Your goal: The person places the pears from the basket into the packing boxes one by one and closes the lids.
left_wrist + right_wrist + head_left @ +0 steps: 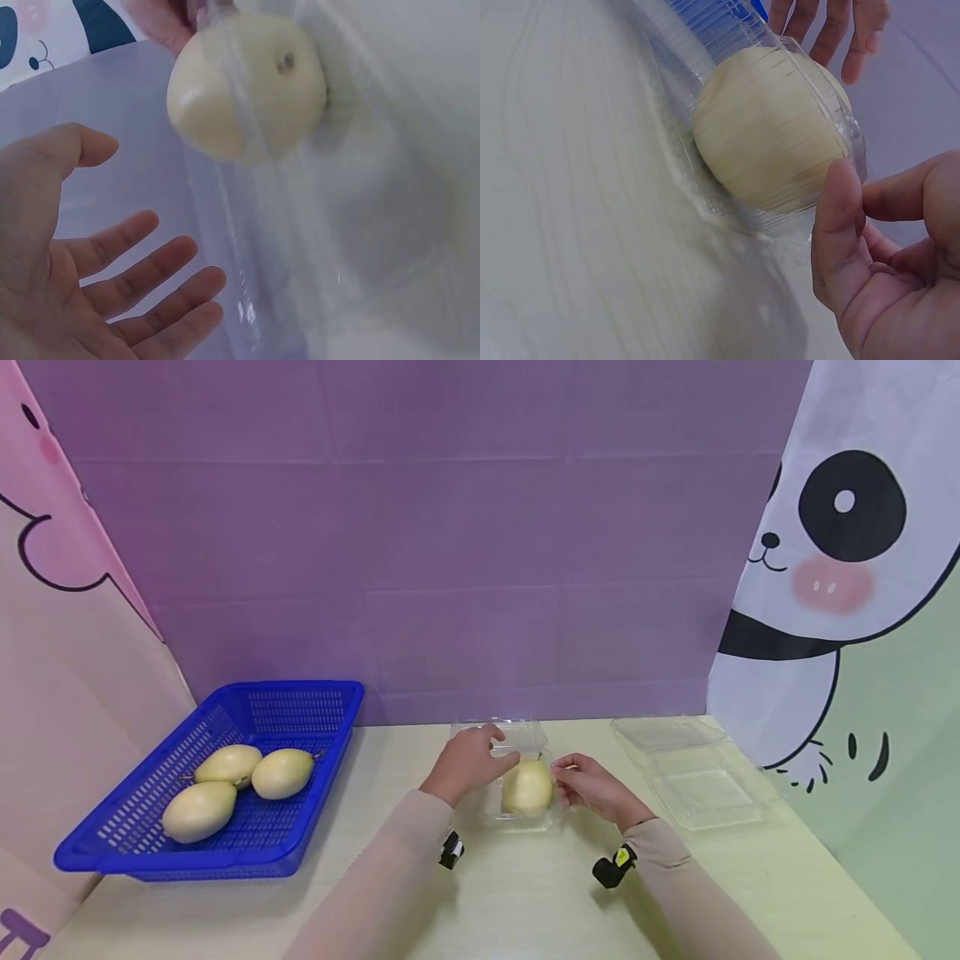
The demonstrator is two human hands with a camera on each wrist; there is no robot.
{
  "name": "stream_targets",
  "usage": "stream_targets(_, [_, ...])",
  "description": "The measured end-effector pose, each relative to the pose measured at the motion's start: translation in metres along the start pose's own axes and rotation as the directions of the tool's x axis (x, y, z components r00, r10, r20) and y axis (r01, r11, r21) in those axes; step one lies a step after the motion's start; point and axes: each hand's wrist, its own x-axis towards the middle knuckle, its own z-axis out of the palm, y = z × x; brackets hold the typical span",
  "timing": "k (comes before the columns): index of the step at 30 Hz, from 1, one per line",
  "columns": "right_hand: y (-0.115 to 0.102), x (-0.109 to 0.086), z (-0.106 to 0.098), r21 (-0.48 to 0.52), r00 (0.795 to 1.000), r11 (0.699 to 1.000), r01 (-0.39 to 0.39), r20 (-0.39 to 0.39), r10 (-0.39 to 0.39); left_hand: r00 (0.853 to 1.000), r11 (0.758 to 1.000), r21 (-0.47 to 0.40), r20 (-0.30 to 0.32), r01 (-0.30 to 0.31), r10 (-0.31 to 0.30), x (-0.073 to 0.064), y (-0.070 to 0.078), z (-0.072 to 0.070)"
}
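A matte purple fabric backdrop [450,527], crossed by straight fold creases, forms the back wall. On the right, a pale green printed side panel [907,752] bears a large black-and-white cartoon panda [795,618] (its cheek is blushed pink). The cream-and-pink printed side panel [67,710] on the left carries black-outlined curves. Below stands a pale yellowish wood-grain table [525,902] under soft, diffuse light.

Left hand [470,763] and right hand [595,787] flank a fruit [528,788] in a clear container [517,822].
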Motion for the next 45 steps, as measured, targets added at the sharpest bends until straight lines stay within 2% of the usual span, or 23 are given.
stream_targets(8, [-0.003, -0.002, 0.001, -0.009, 1.0, 1.0, -0.001, 0.002, 0.001, 1.0, 1.0, -0.003, -0.03, 0.007, -0.008, 0.004, -0.007, -0.022])
stream_targets(22, [-0.002, -0.002, 0.001, -0.004, 1.0, 1.0, 0.007, 0.006, -0.007, 0.999, 0.999, -0.004, -0.027, 0.043, -0.043, 0.009, -0.013, -0.059])
stream_targets(32, [-0.003, -0.003, 0.001, -0.012, 1.0, 1.0, 0.0, 0.007, 0.0, 0.998, 0.999, -0.012, -0.043, 0.05, -0.051, 0.01, -0.027, -0.088])
stream_targets(40, [-0.002, -0.004, 0.0, -0.003, 1.0, 1.0, -0.007, 0.007, 0.007, 0.998, 0.991, 0.123, -0.038, 0.049, -0.045, 0.01, -0.037, -0.11])
stream_targets(45, [-0.002, -0.003, -0.001, -0.008, 1.0, 1.0, -0.01, 0.005, 0.01, 0.996, 0.983, 0.159, -0.035, 0.092, -0.088, 0.01, -0.045, -0.122])
